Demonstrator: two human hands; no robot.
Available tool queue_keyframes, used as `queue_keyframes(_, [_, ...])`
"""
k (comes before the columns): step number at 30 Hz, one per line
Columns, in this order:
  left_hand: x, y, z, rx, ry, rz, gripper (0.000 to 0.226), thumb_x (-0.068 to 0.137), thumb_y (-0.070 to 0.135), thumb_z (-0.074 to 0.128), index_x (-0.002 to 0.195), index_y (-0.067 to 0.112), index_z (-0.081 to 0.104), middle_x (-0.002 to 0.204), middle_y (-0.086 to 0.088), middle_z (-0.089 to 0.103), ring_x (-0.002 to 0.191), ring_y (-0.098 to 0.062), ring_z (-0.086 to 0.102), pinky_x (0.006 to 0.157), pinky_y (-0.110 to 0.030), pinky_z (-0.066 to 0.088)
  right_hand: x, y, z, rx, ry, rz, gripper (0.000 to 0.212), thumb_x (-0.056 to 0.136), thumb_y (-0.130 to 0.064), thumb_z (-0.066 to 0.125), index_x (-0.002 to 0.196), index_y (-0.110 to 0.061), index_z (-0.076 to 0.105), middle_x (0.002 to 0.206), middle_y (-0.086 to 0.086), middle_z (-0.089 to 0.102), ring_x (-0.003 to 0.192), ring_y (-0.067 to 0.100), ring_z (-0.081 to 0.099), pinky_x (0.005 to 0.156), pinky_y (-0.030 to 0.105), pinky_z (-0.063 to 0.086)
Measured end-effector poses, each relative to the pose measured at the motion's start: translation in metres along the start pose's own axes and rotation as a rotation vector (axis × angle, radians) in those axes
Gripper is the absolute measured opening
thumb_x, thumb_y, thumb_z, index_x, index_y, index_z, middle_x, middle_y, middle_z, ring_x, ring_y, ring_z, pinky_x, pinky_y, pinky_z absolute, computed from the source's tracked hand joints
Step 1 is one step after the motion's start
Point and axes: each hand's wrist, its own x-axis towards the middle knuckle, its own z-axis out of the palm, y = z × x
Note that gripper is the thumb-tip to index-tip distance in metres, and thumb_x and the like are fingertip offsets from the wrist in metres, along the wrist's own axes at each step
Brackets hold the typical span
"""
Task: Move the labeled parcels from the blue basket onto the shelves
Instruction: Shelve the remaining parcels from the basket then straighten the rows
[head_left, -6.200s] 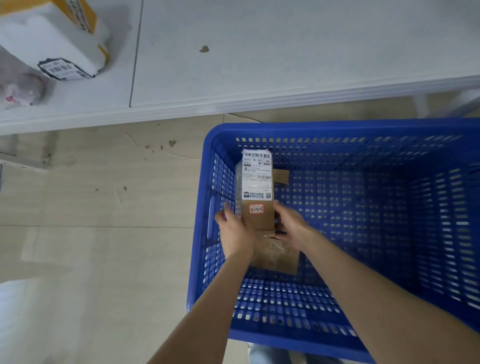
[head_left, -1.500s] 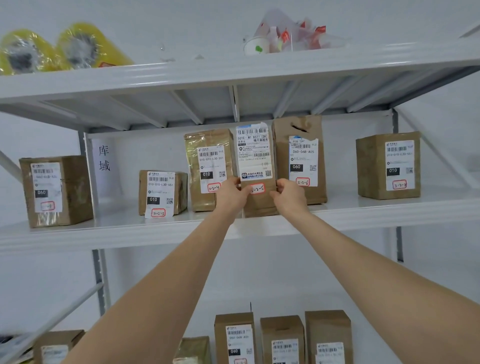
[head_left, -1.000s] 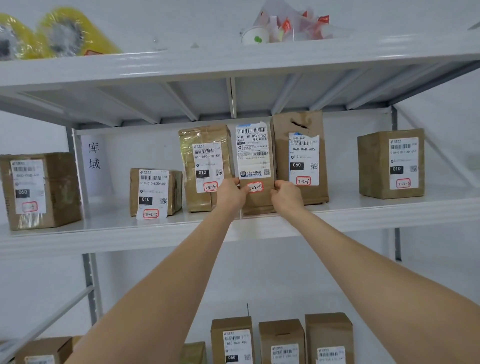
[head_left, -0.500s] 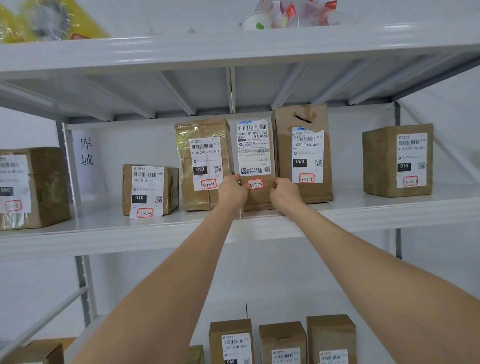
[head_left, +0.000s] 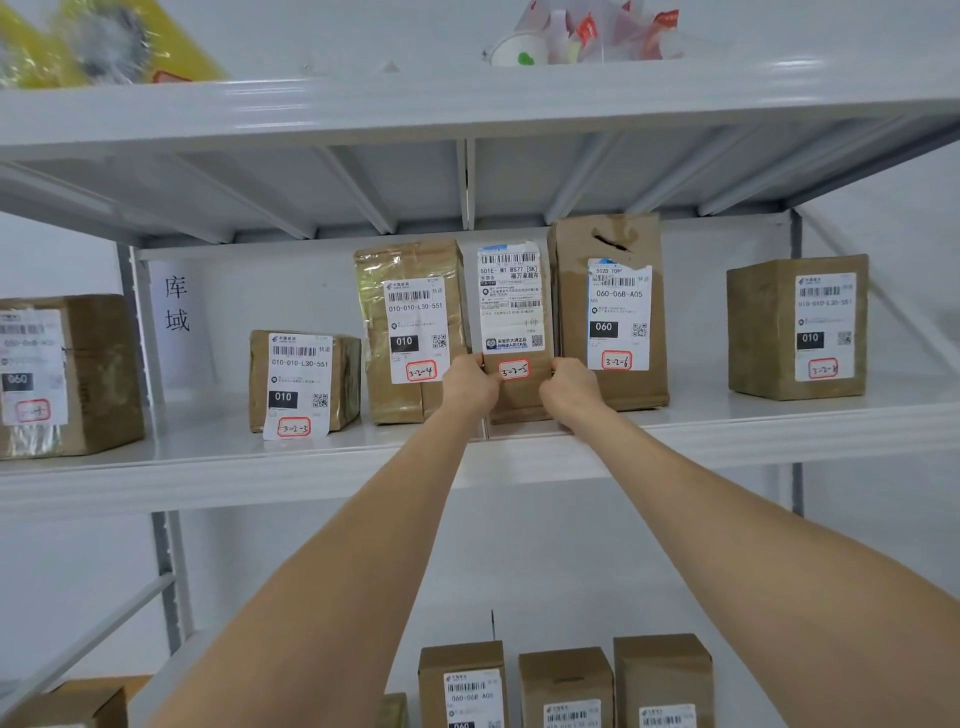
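Brown labelled cardboard parcel (head_left: 511, 312) now stands on the white metal shelf (head_left: 737, 421) at twelve o'clock, your left hand (head_left: 467, 384) and right hand (head_left: 569, 387) still pinching it, ready for release.

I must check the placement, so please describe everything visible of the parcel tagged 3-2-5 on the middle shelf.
The parcel marked 3-2-5 is a tall, narrow brown cardboard box standing upright on the middle shelf, between the parcel marked 3-2-4 and the parcel marked 3-2-6, close beside both. A long white shipping label with barcodes covers its upper front; a small red-framed handwritten tag sits below. The left hand and right hand grip its lower side edges.
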Motion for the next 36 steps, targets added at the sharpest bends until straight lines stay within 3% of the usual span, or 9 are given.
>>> queue_keyframes(4, [-0.004, 0.000, -0.003, 0.005, -0.037, -0.024, 0.038, 0.088, -0.005, 0.041, 0.119, 0.004, 0.062, 0.114, -0.016, 0.065, 0.108, -0.033, 0.058, 0.085, -0.032, 0.047, -0.006, -0.002, -0.001, -0.001, -0.008, 0.013, 0.044, 0.088, 0.002, 0.038, 0.130, -0.003, 0.050, 0.122, 0.017, 0.056, 0.099, 0.033, 0.056, 0.068, 0.030, 0.044])
queue_keyframes(7, [-0.006, 0.001, -0.005, 0.011, -0.055, -0.040, 0.042, 0.087, -0.007, 0.037, 0.120, 0.003, 0.061, 0.114, -0.018, 0.065, 0.109, -0.036, 0.058, 0.088, -0.038, 0.049, -0.010, -0.003, -0.004, -0.002, -0.003, 0.012, 0.040, 0.088, 0.003, 0.037, 0.125, -0.006, 0.051, 0.120, 0.015, 0.053, 0.101, 0.033, 0.055, 0.069, 0.030, 0.043])
queue_keyframes(11, [-0.014, 0.005, -0.009, -0.006, -0.038, -0.067, 0.041, 0.087, -0.005, 0.040, 0.121, 0.004, 0.059, 0.114, -0.016, 0.065, 0.108, -0.036, 0.059, 0.088, -0.039, 0.050, -0.020, -0.005, -0.010, -0.007, 0.013, -0.003, 0.051, 0.088, 0.002, 0.040, 0.138, -0.007, 0.040, 0.129, 0.017, 0.053, 0.109, 0.034, 0.055, 0.078, 0.035, 0.049])
queue_keyframes(15, [-0.020, 0.006, -0.013, -0.017, 0.045, -0.065, 0.036, 0.085, 0.005, 0.050, 0.121, 0.009, 0.055, 0.110, -0.009, 0.066, 0.103, -0.032, 0.062, 0.081, -0.038, 0.053, -0.033, -0.003, -0.023, -0.025, 0.041, -0.007, 0.058, 0.090, -0.003, 0.046, 0.145, -0.013, 0.032, 0.137, 0.013, 0.049, 0.119, 0.031, 0.052, 0.089, 0.034, 0.045])
queue_keyframes(19, [-0.040, 0.022, -0.019, -0.053, 0.095, -0.080, 0.036, 0.089, 0.003, 0.051, 0.124, 0.003, 0.045, 0.116, -0.013, 0.060, 0.106, -0.034, 0.059, 0.089, -0.044, 0.052, -0.050, -0.002, -0.039, -0.057, 0.079, -0.020, 0.055, 0.089, -0.002, 0.049, 0.142, -0.011, 0.037, 0.135, 0.011, 0.051, 0.119, 0.029, 0.051, 0.089, 0.033, 0.044])
queue_keyframes(26, [-0.075, 0.042, -0.015, -0.013, 0.117, -0.066, 0.034, 0.094, 0.011, 0.049, 0.127, 0.005, 0.044, 0.120, -0.012, 0.058, 0.110, -0.029, 0.056, 0.084, -0.034, 0.048, -0.079, 0.005, -0.059, -0.065, 0.050, -0.037, 0.055, 0.089, 0.000, 0.046, 0.142, -0.010, 0.037, 0.138, 0.012, 0.047, 0.123, 0.029, 0.047, 0.094, 0.033, 0.043])
queue_keyframes(31, [-0.113, 0.051, 0.002, 0.053, 0.092, -0.026, 0.041, 0.090, 0.003, 0.043, 0.131, 0.006, 0.044, 0.128, -0.010, 0.054, 0.118, -0.028, 0.051, 0.097, -0.038, 0.045, -0.104, 0.023, -0.072, -0.059, 0.051, -0.025, 0.056, 0.088, -0.004, 0.047, 0.142, -0.012, 0.037, 0.139, 0.011, 0.045, 0.126, 0.030, 0.045, 0.099, 0.037, 0.042])
queue_keyframes(36, [-0.153, 0.042, 0.031, 0.110, 0.018, -0.029, 0.042, 0.088, -0.001, 0.043, 0.130, 0.006, 0.044, 0.130, -0.011, 0.052, 0.119, -0.028, 0.049, 0.098, -0.038, 0.044, -0.136, 0.056, -0.082, -0.073, 0.062, 0.012, 0.055, 0.089, -0.009, 0.049, 0.142, -0.015, 0.037, 0.141, 0.009, 0.041, 0.127, 0.029, 0.044, 0.097, 0.035, 0.043])
